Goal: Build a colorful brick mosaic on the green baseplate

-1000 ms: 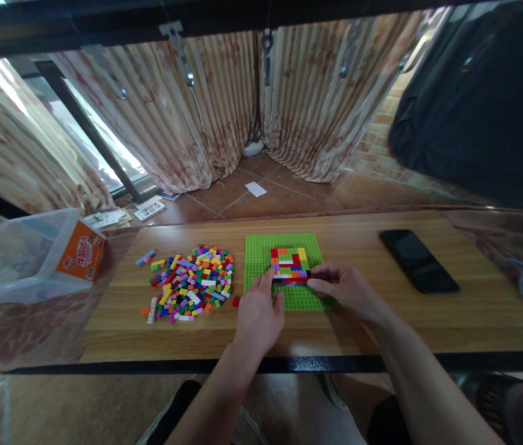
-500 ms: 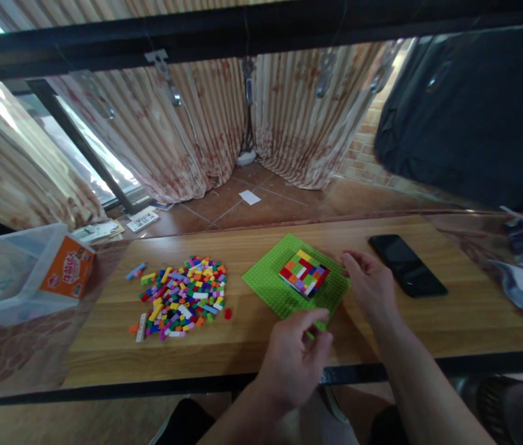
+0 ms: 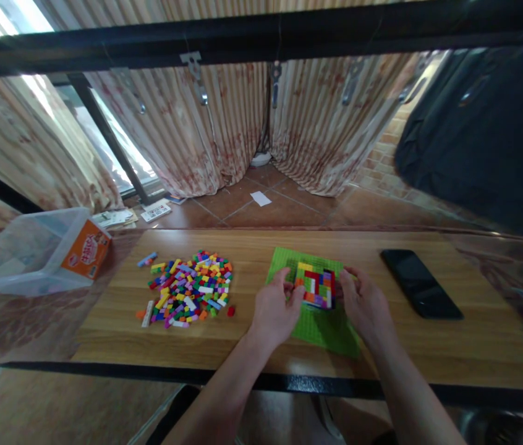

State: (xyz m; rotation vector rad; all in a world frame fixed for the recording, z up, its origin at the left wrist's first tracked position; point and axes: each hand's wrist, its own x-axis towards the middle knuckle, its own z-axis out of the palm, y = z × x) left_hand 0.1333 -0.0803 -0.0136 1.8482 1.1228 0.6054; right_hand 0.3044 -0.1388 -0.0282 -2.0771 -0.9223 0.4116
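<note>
Left grip (image 3: 276,314) and right grip (image 3: 367,304) are bare, as are the slender forearms (image 3: 230,378). Black clothing (image 3: 174,413), its kind unclear, shows below the surface's (image 3: 187,343) near edge.

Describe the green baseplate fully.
The green baseplate is a thin, studded, plastic-looking sheet. It lies askew on the wooden tabletop, between the brick pile and the black phone. A multicoloured brick build is over its middle; the left hand and right hand flank that build, partly hiding the baseplate. Whether they touch it is unclear.
</note>
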